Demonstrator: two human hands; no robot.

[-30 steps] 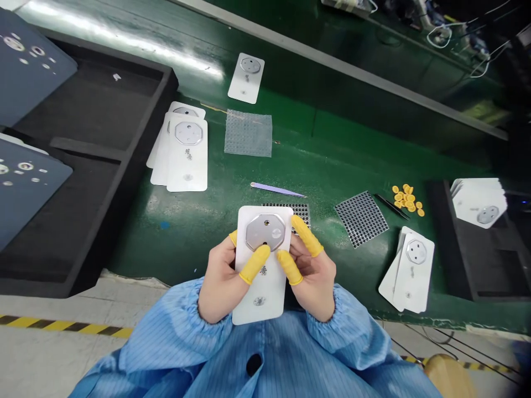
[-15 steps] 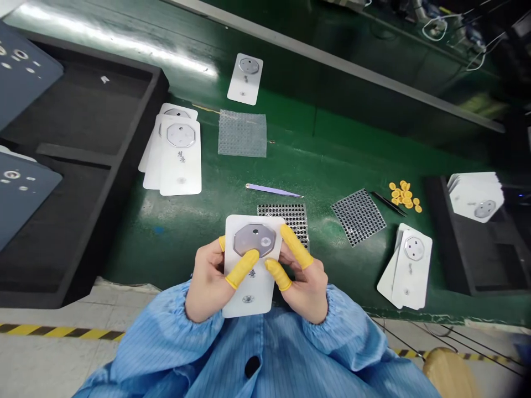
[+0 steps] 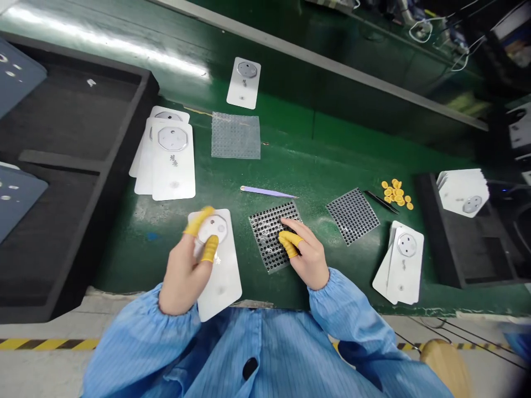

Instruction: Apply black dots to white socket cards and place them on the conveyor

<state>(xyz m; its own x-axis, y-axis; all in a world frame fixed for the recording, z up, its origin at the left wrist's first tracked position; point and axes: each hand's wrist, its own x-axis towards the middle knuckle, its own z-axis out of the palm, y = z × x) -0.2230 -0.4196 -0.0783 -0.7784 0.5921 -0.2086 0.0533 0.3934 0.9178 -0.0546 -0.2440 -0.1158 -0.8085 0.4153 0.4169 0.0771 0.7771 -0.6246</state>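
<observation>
A white panel with a grey octagonal window and dark printed characters lies at the table's front edge, its lower end sticking out past it. Over its upper left part is my left hand, thumb and forefinger spread across the face in yellow finger cots; the other fingers are hidden. My right hand is over a clear sheet of black round dots. Its cotted thumb and forefinger close together on the sheet, while another finger stretches out above them. Whether a dot is between the fingertips is hidden.
Purple tweezers lie beyond the sheet. Rightward are a second dot sheet, black tweezers, loose yellow finger cots and stacked panels. More panels, bubble wrap and a black tray stand left.
The panel has moved down and left, from between both hands to the table edge under my left hand. My right hand has left it for the dot sheet, which has turned.
</observation>
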